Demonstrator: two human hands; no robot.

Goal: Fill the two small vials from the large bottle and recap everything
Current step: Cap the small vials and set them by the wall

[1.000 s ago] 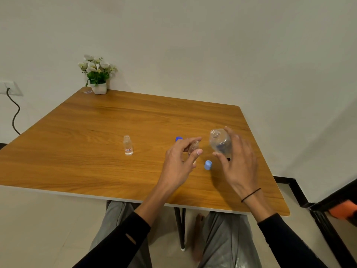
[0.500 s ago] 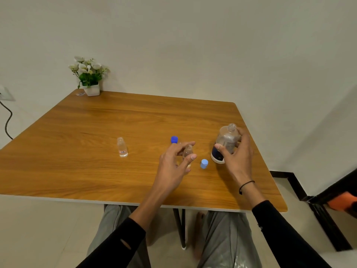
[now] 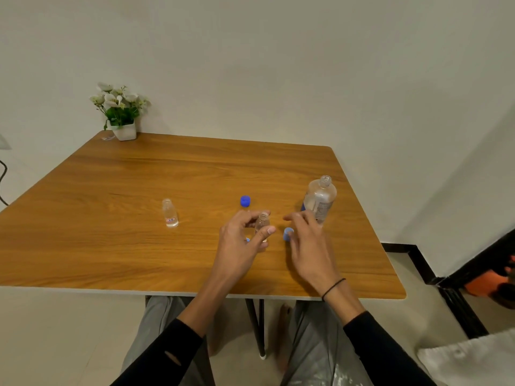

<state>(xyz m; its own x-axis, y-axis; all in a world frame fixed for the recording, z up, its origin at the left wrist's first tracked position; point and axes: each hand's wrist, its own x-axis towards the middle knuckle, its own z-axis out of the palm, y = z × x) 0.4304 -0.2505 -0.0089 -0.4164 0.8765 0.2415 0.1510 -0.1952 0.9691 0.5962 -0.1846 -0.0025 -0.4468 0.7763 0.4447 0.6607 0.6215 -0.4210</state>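
Left hand on uncapped vial; right hand free beside the light blue cap.

Your left hand (image 3: 237, 246) pinches the small vial (image 3: 262, 224) between thumb and curled fingers, vial upright on the table (image 3: 111, 218), mouth open. Your right hand (image 3: 309, 243) holds nothing, fingers loosely spread, fingertips just beside the light blue cap (image 3: 288, 234). The large bottle (image 3: 319, 200) stands uncapped just beyond that hand. A dark blue cap (image 3: 245, 201) lies behind the held vial; the second vial (image 3: 169, 213) stands well to the left, uncapped.
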